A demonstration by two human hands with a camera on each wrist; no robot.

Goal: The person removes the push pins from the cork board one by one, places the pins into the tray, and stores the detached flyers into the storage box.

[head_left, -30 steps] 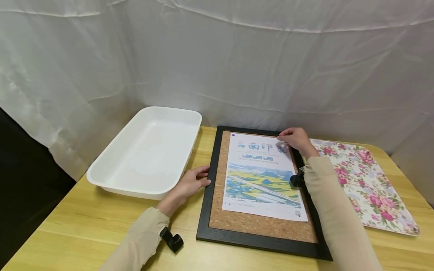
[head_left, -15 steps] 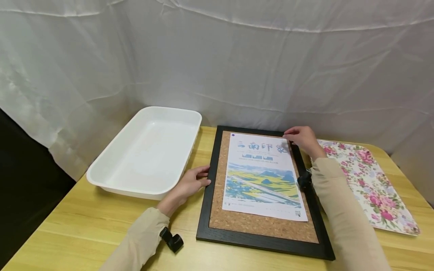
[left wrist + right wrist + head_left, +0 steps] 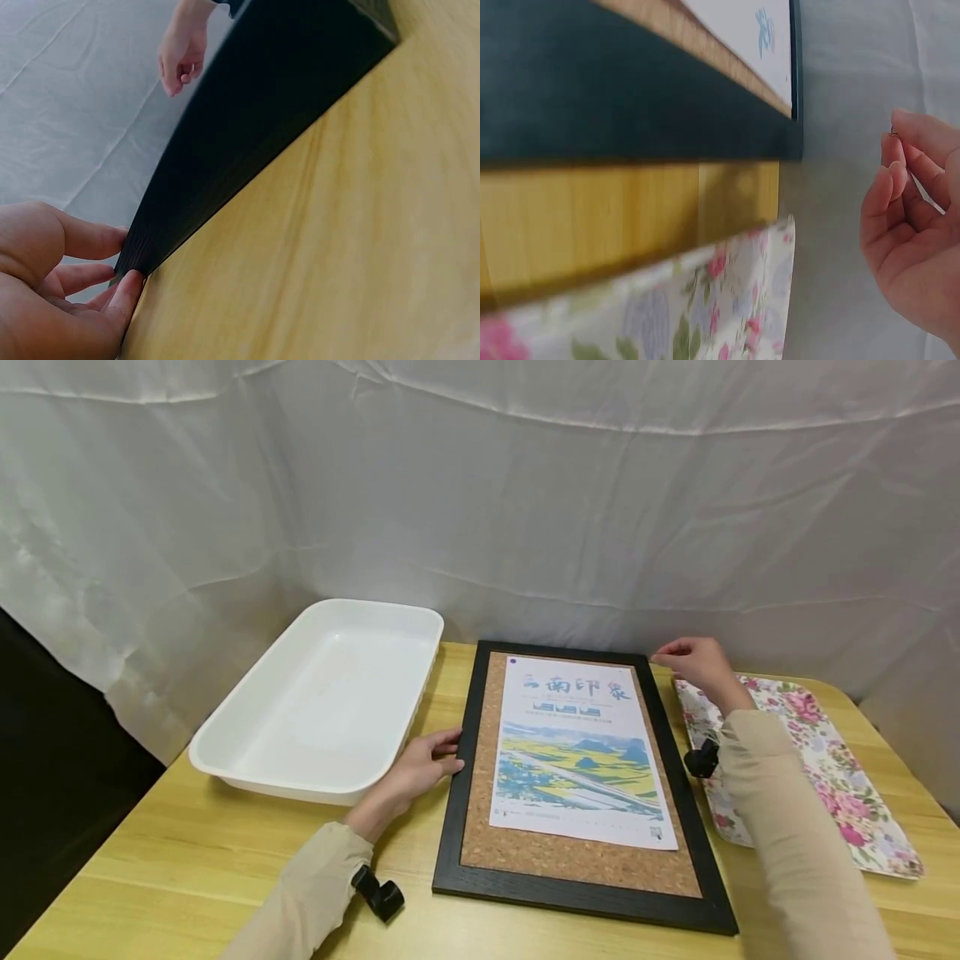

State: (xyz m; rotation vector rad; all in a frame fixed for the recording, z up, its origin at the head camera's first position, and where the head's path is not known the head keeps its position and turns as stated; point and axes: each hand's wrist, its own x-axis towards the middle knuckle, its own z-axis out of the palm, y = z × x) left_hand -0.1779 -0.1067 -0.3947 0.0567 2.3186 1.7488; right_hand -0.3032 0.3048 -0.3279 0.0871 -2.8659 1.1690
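Observation:
A cork board (image 3: 577, 865) in a black frame lies on the table with a printed landscape poster (image 3: 581, 752) on it. One purple thumbtack (image 3: 513, 661) sits in the poster's top left corner. My left hand (image 3: 420, 768) touches the frame's left side with its fingertips; in the left wrist view those fingers (image 3: 129, 289) lie against the black edge (image 3: 225, 127). Just beyond the board's top right corner, my right hand (image 3: 701, 667) is raised. Its thumb and finger pinch a small thumbtack (image 3: 893, 133), its thin metal point showing in the right wrist view.
A deep white plastic tray (image 3: 322, 781) stands left of the board, close behind my left forearm. To the right lies a floral tray (image 3: 832, 777), partly under my right arm. A grey-white curtain (image 3: 525, 510) hangs behind the wooden table (image 3: 187, 877).
My right hand has moved right, from the poster's top right corner to past the frame, with the thumbtack in its fingers. The left hand keeps its place at the frame.

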